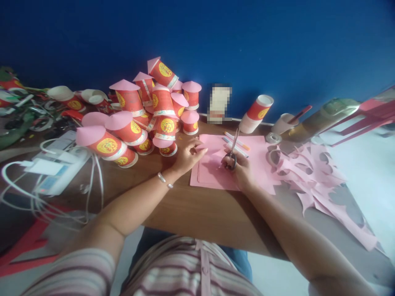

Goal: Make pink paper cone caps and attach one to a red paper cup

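Pink paper sheets [212, 181] lie on the brown table in front of me. My right hand [242, 170] is wrapped round the dark handles of a pair of scissors [235, 142], whose blades point up and away from me. At the left edge of the sheets, my left hand [189, 156] has thumb and fingers together at a small pink paper piece [202, 146]. Behind the scissors, markers [237, 142] rest on the sheets. Left of my left hand stands a pile of red paper cups [162, 102] with pink cone tops.
Pink paper scraps [311, 168] spread over the table's right side. A tape roll [273, 138], a white cup [284, 123] with a red pen and stacked cups [257, 113] stand at the back. A white power strip [63, 168] with cables lies at left.
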The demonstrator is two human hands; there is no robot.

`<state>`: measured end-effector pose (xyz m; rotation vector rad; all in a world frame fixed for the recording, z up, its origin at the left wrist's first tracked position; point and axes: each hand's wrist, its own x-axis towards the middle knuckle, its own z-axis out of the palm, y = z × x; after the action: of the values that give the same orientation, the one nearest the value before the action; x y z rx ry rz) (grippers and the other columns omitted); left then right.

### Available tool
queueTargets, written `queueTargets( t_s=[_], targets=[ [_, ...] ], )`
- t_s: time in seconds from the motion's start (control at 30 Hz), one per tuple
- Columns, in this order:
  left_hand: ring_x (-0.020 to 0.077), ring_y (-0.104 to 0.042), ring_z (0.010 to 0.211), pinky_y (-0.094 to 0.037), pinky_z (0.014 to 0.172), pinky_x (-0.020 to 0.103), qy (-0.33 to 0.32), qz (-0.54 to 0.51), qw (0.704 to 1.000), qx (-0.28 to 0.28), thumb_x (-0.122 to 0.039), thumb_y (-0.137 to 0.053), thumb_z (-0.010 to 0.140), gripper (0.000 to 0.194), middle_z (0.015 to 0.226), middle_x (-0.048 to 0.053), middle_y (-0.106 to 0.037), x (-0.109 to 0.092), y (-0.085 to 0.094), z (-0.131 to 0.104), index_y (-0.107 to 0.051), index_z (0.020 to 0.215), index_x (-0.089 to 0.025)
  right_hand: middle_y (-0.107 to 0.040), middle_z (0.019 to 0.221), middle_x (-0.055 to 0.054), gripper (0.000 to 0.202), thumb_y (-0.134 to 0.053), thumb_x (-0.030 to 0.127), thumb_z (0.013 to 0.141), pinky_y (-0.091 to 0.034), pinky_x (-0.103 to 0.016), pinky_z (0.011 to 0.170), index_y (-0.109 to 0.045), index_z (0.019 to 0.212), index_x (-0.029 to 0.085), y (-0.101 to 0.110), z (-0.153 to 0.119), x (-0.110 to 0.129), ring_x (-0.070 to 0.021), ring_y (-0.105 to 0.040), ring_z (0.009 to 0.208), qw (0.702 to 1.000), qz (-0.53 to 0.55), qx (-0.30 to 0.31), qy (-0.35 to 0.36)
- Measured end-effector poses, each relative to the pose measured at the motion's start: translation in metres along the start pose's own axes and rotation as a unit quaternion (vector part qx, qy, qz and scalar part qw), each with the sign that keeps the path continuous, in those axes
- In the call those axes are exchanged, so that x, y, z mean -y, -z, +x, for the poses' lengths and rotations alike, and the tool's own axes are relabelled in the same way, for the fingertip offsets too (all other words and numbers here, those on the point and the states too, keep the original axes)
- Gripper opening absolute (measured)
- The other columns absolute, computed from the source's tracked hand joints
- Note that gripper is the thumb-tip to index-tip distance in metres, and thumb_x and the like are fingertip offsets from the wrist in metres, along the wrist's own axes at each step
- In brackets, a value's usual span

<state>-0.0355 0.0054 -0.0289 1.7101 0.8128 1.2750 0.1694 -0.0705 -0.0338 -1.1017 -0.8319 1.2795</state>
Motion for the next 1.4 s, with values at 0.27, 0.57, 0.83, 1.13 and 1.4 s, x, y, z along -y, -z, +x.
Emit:
queueTargets(
  t_s=[0.27,0.57,0.83,1.13,1.4],
  targets=[
    [0.0249,-0.065,0.101,-0.053,0.095,0.043,-0.179,0.206,0.961,0.046,-0.019,-0.071,0.085,0.01,0.102,0.009,-0.071,-0.002,0.006,-0.004,-0.076,0.088,-0.026,-0.069,0.094,0.001,0.047,-0.091,0.043,0.063,-0.054,-0.026,0.063,-0.072,0.102,0.025,-0.003,-0.003,0.008,-0.0123,-0.063,0.071,1.0,0.004,-0.02,-0.003],
    [0.0273,-0.063,0.112,-0.049,0.104,0.048,-0.182,0.2,0.961,0.062,-0.021,-0.07,0.086,0.009,0.111,0.01,-0.071,-0.005,0.004,-0.006,-0.077,0.087,-0.027,-0.068,0.093,0.002,0.039,-0.094,0.033,0.058,-0.05,-0.026,0.06,-0.073,0.091,0.026,-0.004,-0.006,0.009,-0.0095,-0.055,0.065,1.0,0.014,-0.004,0.005],
    [0.025,-0.069,0.104,-0.055,0.094,0.038,0.135,-0.151,0.979,0.003,-0.069,-0.065,0.089,0.056,0.106,0.012,-0.075,-0.004,-0.003,-0.002,-0.075,0.11,-0.018,-0.064,0.074,0.005,0.043,-0.091,0.037,0.067,-0.051,-0.031,0.062,-0.071,0.103,0.025,0.0,-0.006,0.015,-0.0137,-0.062,0.065,0.997,-0.051,0.036,0.054],
    [0.0212,-0.071,0.074,-0.053,0.063,0.029,0.286,-0.18,0.93,0.141,-0.043,-0.095,0.064,0.047,0.086,0.01,-0.077,-0.018,-0.005,-0.008,-0.079,0.095,-0.012,-0.066,0.079,0.002,0.045,-0.088,0.043,0.072,-0.054,-0.033,0.065,-0.069,0.109,0.026,0.0,-0.008,0.017,-0.0161,-0.065,0.07,0.99,-0.098,0.039,0.088],
    [0.0171,-0.069,0.079,-0.054,0.06,0.024,0.257,-0.288,0.914,-0.123,-0.033,-0.099,0.053,0.057,0.09,0.003,-0.073,-0.015,-0.01,0.002,-0.068,0.098,-0.016,-0.07,0.083,-0.001,0.039,-0.079,0.051,0.081,-0.054,-0.034,0.072,-0.069,0.108,0.025,-0.001,-0.012,0.006,-0.0176,-0.064,0.075,0.959,-0.233,0.036,0.156]
  ],
)
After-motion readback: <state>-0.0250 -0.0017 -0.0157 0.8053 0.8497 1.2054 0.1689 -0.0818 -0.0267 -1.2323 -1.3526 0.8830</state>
